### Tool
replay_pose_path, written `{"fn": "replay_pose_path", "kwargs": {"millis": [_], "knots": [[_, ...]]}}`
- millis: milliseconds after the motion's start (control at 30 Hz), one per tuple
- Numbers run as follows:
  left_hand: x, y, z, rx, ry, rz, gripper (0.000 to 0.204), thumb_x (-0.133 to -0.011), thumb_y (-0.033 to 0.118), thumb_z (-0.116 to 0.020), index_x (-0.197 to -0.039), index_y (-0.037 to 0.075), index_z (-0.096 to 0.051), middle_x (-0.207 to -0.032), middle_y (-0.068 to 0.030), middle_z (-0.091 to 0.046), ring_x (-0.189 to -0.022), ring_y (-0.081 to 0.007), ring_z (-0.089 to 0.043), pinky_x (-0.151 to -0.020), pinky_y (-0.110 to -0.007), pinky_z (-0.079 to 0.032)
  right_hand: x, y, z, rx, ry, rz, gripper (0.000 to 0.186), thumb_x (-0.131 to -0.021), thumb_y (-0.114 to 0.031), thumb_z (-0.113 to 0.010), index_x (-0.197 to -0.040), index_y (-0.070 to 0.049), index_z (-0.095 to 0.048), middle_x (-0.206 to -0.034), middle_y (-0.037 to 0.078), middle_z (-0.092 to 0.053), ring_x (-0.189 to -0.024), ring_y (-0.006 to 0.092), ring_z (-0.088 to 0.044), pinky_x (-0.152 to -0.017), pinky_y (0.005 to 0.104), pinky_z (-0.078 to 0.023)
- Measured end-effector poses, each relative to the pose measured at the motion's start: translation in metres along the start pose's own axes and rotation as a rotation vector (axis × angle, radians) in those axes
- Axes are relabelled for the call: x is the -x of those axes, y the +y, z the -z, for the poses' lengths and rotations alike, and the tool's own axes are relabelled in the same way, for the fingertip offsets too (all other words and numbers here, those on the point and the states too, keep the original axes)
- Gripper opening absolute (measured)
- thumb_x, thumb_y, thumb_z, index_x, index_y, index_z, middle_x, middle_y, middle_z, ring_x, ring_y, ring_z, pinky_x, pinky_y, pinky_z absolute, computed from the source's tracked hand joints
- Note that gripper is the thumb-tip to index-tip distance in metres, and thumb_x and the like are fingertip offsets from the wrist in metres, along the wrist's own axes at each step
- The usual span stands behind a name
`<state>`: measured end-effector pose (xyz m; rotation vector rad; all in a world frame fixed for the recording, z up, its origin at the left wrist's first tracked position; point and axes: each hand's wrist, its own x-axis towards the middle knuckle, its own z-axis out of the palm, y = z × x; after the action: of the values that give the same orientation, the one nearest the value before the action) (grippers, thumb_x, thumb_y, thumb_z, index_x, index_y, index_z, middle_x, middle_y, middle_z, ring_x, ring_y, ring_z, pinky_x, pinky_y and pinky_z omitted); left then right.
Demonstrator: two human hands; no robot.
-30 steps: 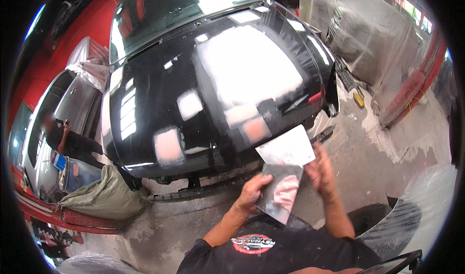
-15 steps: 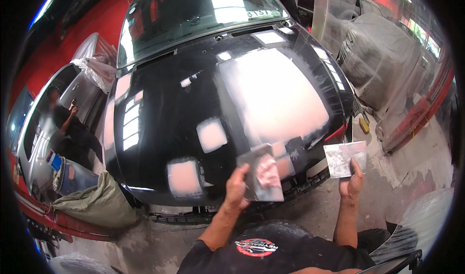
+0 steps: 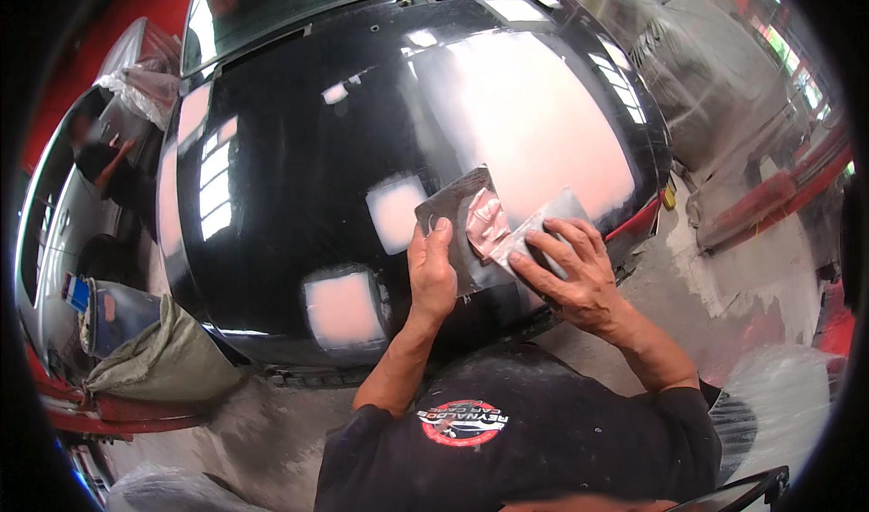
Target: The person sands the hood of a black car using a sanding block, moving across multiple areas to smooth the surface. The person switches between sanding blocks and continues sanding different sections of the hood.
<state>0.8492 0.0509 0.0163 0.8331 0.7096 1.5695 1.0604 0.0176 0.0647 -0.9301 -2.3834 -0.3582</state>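
Observation:
My left hand [image 3: 433,275] grips a flat dark mixing plate [image 3: 445,215] by its near left edge, thumb on top. A mound of glossy pink body filler [image 3: 487,222] sits on the plate. My right hand [image 3: 577,272] holds a thin grey metal spreader [image 3: 563,211], fingers spread over its upper face; its left edge meets the filler. Both tools are above the front of a black car hood [image 3: 281,150]. On the hood are a large pale pink filler patch [image 3: 539,123] and smaller square patches, one left of the plate [image 3: 395,211] and another nearer the front [image 3: 344,308].
To the left stand a silver car door [image 3: 54,213], a blue bucket [image 3: 136,317] and an olive cloth [image 3: 167,349]. Plastic-covered shapes [image 3: 715,95] and a red metal beam [image 3: 769,209] are at right. A yellow object [image 3: 669,195] lies beside the hood's right side.
My left hand has raised the plate slightly forward. My right hand has swung left from beside the hood, bringing the spreader to the filler. The view has tilted down, closer over the hood.

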Motion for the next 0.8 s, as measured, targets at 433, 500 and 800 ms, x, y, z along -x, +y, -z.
{"fn": "replay_pose_path", "kwargs": {"millis": [433,500,800], "knots": [[-0.009,0.007,0.008,0.079,0.466,-0.255,0.041,-0.101,0.029,-0.053,-0.132,0.003,-0.051,-0.123,-0.012,-0.058,-0.11,-0.0231,-0.06,-0.096,-0.035,-0.049,-0.027,0.037,0.012,-0.289,-0.27,-0.085,0.05,-0.078,-0.002,-0.065,-0.126,-0.015,-0.066,-0.124,0.007,-0.064,-0.114,0.0272,-0.06,-0.096,0.0447,-0.046],[-0.005,0.006,0.02,0.071,0.501,-0.26,0.042,-0.101,0.029,-0.052,-0.132,0.001,-0.051,-0.125,-0.0129,-0.058,-0.114,-0.0243,-0.059,-0.099,-0.036,-0.048,-0.054,0.075,0.013,-0.366,0.013,-0.295,0.056,-0.078,0.016,-0.048,-0.129,-0.003,-0.062,-0.124,0.016,-0.066,-0.115,0.0311,-0.064,-0.102,0.0385,-0.048],[0.013,-0.036,0.048,0.132,0.445,-0.301,0.039,-0.097,0.021,-0.048,-0.129,-0.001,-0.053,-0.127,-0.015,-0.058,-0.115,-0.0273,-0.059,-0.099,-0.039,-0.048,-0.262,0.209,-0.112,-0.079,-0.391,-0.082,0.058,-0.074,0.006,-0.048,-0.127,-0.012,-0.067,-0.114,0.016,-0.068,-0.111,0.0349,-0.062,-0.092,0.0434,-0.049]]}}
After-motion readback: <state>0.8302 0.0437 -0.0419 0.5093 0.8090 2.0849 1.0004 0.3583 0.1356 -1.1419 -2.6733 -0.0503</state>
